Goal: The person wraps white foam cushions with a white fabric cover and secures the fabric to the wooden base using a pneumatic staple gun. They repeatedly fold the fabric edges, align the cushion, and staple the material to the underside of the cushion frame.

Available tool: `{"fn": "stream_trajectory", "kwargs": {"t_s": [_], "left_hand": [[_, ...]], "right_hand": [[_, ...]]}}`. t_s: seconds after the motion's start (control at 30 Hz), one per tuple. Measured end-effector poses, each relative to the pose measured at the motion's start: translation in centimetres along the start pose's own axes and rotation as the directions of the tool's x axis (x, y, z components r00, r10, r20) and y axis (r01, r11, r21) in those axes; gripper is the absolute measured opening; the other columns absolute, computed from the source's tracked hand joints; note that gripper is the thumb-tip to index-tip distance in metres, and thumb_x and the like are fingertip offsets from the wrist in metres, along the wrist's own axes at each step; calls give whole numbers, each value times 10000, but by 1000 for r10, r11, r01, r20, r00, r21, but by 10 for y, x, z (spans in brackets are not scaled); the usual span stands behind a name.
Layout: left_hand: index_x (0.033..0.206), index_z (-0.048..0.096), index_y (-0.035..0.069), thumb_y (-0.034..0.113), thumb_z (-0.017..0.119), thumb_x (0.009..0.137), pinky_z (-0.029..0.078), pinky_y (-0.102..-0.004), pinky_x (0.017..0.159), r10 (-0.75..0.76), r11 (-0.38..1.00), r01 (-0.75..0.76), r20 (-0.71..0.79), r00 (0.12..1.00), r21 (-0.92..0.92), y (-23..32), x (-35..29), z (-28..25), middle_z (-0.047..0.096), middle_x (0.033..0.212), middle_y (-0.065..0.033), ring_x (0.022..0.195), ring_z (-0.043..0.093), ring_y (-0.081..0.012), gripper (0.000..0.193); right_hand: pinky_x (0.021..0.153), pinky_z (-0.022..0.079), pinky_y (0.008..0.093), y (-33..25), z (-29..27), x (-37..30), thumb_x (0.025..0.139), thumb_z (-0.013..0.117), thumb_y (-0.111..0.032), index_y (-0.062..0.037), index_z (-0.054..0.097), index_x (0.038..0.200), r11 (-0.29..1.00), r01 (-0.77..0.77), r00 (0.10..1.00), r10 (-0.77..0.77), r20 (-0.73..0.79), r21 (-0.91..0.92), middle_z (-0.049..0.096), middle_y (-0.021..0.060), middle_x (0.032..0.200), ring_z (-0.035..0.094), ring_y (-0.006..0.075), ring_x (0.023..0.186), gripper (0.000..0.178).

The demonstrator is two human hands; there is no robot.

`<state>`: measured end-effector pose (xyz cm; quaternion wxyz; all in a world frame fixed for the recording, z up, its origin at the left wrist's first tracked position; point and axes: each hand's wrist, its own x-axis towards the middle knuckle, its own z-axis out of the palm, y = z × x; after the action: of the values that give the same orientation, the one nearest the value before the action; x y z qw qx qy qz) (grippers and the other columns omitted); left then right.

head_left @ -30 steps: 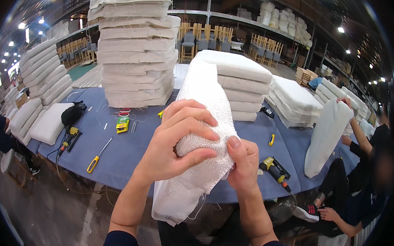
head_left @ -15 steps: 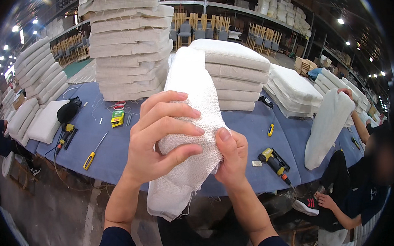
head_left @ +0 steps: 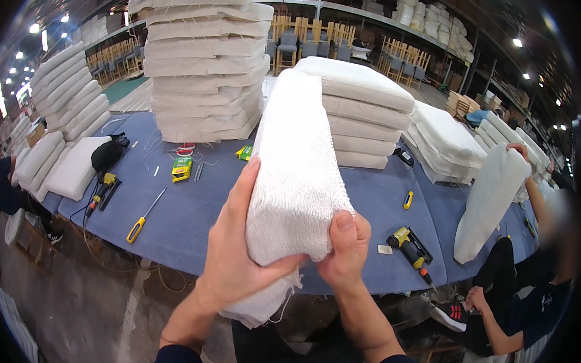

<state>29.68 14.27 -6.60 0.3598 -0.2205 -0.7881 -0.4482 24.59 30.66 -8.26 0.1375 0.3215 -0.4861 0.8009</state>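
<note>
In front of me I hold a white woven-fabric-covered seat cushion [head_left: 293,161], its narrow edge tilted up toward me. My left hand [head_left: 227,254] is closed around its left side, fingers along the face and thumb under the near corner. At the right near corner my right hand [head_left: 345,247] pinches the fabric, thumb on top and fingers mostly hidden behind. A loose frayed flap of cloth [head_left: 264,301] hangs below the cushion, with threads trailing from it.
On the blue table [head_left: 175,246] lie a yellow screwdriver [head_left: 145,217], two staple guns, one left [head_left: 101,195] and one right [head_left: 410,247], and a yellow-green box [head_left: 181,168]. Cushion stacks, tall [head_left: 209,74] and lower [head_left: 366,112], stand behind. At right, a seated person holds another cushion [head_left: 492,204].
My left hand has moved from across the cushion's face to its left side, thumb now under the corner. The cushion's edge has turned more toward me; my right hand keeps its corner.
</note>
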Motion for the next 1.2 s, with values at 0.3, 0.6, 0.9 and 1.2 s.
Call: {"fn": "stream_trajectory", "kwargs": {"t_s": [0.3,0.6,0.9,1.2], "left_hand": [[1655,322,38,177,926,668,370,-426,1230,17,1000,-16,177,984,-4,-35,24,-68,472,1620,-216,1500,479,-377,1166],[1669,243,-38,278,804,710,311,-409,1232,-205,967,169,-187,961,-190,0,-12,-53,460,1551,-230,1456,458,-325,1155],[1609,376,-13,179,776,791,350,-403,1214,-128,985,161,-343,930,69,-9,-7,-27,473,1559,-185,1445,472,-283,931],[1582,457,55,166,701,944,367,-435,1210,15,971,113,-526,850,210,-13,3,2,485,1577,-170,1448,481,-283,692]], "right_hand": [[759,400,251,33,29,-1,1118,570,-263,56,678,1037,996,91,987,-89,137,-7,652,18,945,515,68,857,346],[684,514,336,42,60,0,1067,593,-222,98,707,1103,946,258,950,-212,228,-198,719,182,967,674,233,758,342],[806,582,454,45,38,2,939,585,-74,101,673,1236,794,458,868,-301,395,-401,702,295,1147,718,456,940,356],[948,548,503,126,-216,-34,872,639,15,-75,638,1294,83,223,949,210,236,-971,620,163,1331,644,361,1198,431]]}}
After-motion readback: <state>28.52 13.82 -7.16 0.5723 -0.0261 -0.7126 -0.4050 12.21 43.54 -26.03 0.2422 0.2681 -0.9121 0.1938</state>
